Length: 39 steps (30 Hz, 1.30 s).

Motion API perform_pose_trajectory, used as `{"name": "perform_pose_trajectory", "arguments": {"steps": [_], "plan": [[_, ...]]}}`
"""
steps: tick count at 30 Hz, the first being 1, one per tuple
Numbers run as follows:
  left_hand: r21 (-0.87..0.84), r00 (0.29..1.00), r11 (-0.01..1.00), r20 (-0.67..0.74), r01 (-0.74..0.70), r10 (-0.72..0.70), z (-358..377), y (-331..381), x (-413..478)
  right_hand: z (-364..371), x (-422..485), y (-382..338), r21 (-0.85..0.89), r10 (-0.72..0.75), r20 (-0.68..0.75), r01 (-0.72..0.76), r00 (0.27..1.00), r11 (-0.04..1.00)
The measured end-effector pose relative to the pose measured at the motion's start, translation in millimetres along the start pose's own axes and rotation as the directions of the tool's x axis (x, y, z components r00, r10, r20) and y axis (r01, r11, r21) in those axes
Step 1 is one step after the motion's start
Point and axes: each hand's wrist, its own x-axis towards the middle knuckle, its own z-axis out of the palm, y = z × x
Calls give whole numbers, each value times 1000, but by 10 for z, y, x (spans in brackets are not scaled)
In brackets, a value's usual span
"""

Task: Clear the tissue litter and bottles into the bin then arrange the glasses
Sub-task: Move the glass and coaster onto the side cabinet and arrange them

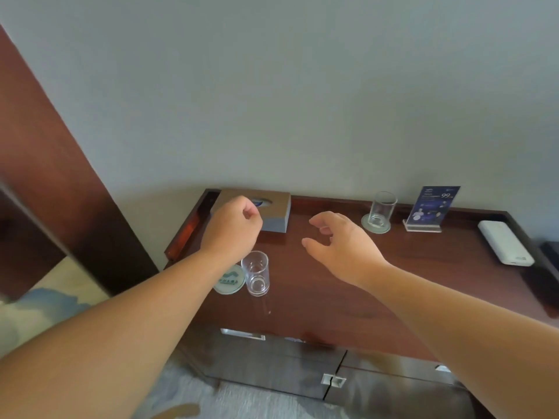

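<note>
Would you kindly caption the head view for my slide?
Both hands hover empty over a desk with two glasses.

glasses 2 (255, 273) (382, 210) | coasters 2 (229, 279) (367, 222) | tissue box 1 (272, 213) | sign 1 (431, 208)

Head view looks down, close over desk (348, 285).

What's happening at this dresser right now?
A person is tidying a wooden dresser top. Neither hand holds anything: the left hand is loosely curled in front of the tissue box, the right hand is open above the bare wood. One glass stands beside an empty coaster; the other glass sits on its coaster near the wall.
</note>
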Motion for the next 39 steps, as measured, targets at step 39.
{"name": "perform_pose_trajectory", "arguments": {"steps": [39], "plan": [[454,897,878,310,151,-314,819,-2274,618,2084,493,321,167,306,240,-349,921,922]]}}
